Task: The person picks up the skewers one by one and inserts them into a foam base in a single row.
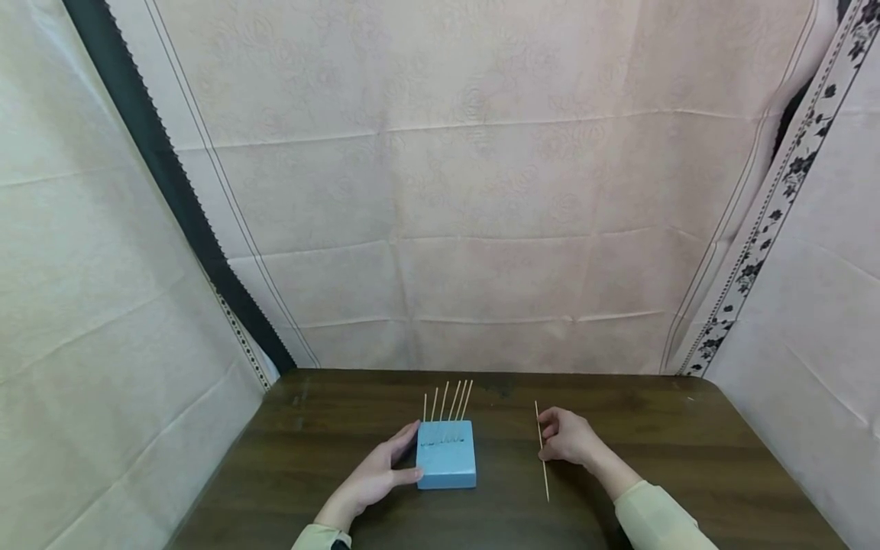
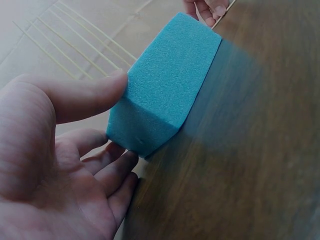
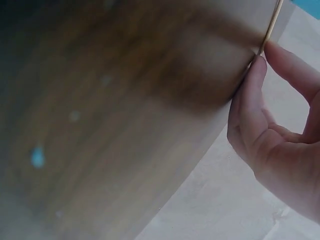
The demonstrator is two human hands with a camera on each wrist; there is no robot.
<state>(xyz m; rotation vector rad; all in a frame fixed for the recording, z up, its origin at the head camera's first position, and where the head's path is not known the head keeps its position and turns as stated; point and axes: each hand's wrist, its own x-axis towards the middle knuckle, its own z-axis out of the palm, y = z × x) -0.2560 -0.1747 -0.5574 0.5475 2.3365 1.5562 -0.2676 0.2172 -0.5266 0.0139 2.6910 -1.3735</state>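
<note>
A light blue foam block stands on the table, with a row of thin wooden skewers sticking up from its far part. My left hand holds the block at its left side, the thumb on one face and the fingertips against the edge. To the right of the block, my right hand pinches a single skewer between thumb and fingers. That skewer runs up past the fingertips in the right wrist view. Dark marks show on the block near the skewers.
The dark brown wooden table ends at a pale cloth hung behind it. More cloth hangs at the left and at the right, the right one with a black floral border.
</note>
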